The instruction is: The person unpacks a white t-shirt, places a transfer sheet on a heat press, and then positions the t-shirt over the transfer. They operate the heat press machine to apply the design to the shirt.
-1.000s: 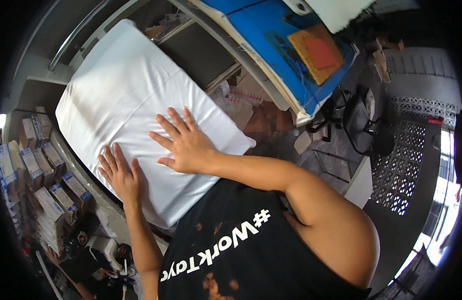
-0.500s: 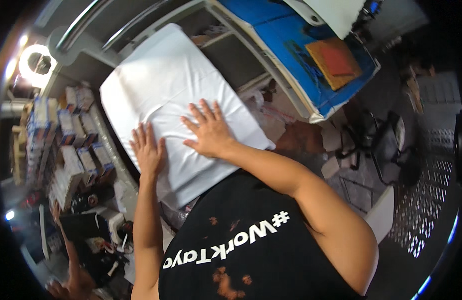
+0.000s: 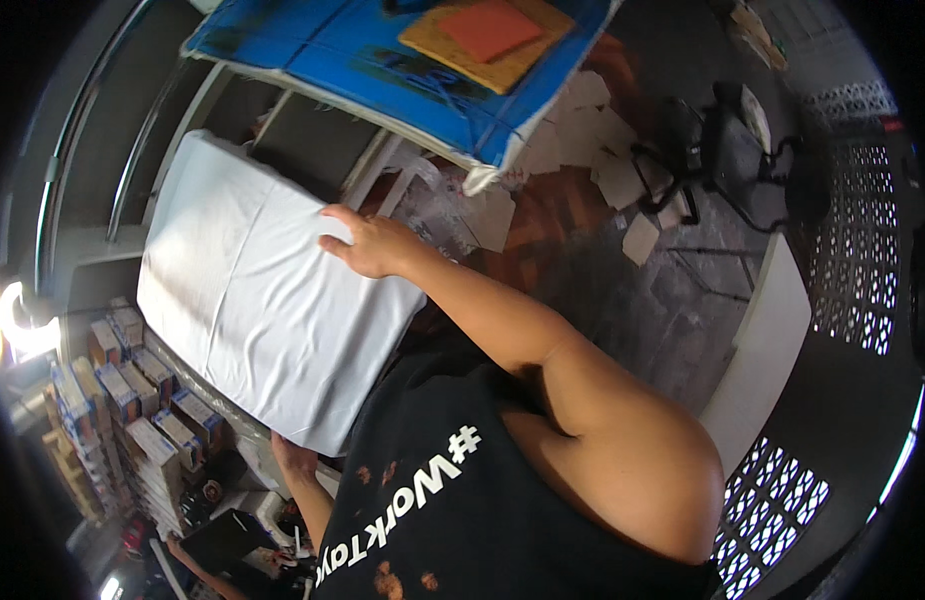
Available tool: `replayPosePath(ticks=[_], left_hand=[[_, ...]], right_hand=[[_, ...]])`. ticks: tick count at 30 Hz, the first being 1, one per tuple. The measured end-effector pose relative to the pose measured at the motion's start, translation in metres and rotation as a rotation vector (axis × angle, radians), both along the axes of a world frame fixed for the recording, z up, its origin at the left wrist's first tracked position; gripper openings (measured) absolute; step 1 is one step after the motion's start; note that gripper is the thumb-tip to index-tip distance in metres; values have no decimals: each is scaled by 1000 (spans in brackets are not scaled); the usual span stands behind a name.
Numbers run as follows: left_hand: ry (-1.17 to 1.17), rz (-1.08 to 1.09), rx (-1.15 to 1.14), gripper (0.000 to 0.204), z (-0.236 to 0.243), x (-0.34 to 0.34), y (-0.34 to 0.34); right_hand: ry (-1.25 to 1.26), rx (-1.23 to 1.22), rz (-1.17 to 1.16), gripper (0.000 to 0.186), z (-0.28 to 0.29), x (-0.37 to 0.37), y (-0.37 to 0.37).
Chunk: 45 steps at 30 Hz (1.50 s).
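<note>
White cloth (image 3: 252, 300) lies over a flat, rounded-corner board in front of me, with soft creases running along it. At the cloth's right edge is my right hand (image 3: 377, 247), its thumb and a finger on top and the other fingers out of sight past the edge; it grips the cloth at that side. My left hand (image 3: 294, 458) is at the near left edge of the board, mostly below it. The fingers of that hand are hidden by the cloth-covered board.
Beyond the board stands a blue-topped table (image 3: 332, 45) bearing a yellow-orange pad with a red piece (image 3: 490, 30). Stacked boxes (image 3: 147, 375) fill the left side. Another person's arm (image 3: 207, 570) shows at the lower left. A black chair (image 3: 732, 160) stands at the far right.
Both hands were flat on the cloth; now they are at opposite edges of it. The view has turned, and the cloth looks smoother.
</note>
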<state>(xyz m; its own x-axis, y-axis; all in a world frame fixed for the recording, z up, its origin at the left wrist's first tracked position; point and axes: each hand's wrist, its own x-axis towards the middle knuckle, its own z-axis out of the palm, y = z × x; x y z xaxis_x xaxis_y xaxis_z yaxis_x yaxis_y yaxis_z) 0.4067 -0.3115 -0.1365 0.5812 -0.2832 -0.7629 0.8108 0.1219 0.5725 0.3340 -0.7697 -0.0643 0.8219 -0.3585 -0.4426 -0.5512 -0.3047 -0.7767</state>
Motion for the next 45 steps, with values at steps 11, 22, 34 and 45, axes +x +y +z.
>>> replayPosePath(ticks=[11, 22, 34, 45], left_hand=[[-6, 141, 264, 50, -15, -3, 75], [-179, 195, -52, 31, -19, -36, 110], [-287, 335, -260, 25, -11, -68, 84], [-113, 598, -279, 23, -2, -65, 49]], right_hand=[[49, 296, -331, 73, -99, -35, -31], [-343, 1014, -598, 29, -76, -43, -71], [-438, 1143, -761, 51, -69, -68, -75], [-138, 909, -498, 47, -101, -73, -89]])
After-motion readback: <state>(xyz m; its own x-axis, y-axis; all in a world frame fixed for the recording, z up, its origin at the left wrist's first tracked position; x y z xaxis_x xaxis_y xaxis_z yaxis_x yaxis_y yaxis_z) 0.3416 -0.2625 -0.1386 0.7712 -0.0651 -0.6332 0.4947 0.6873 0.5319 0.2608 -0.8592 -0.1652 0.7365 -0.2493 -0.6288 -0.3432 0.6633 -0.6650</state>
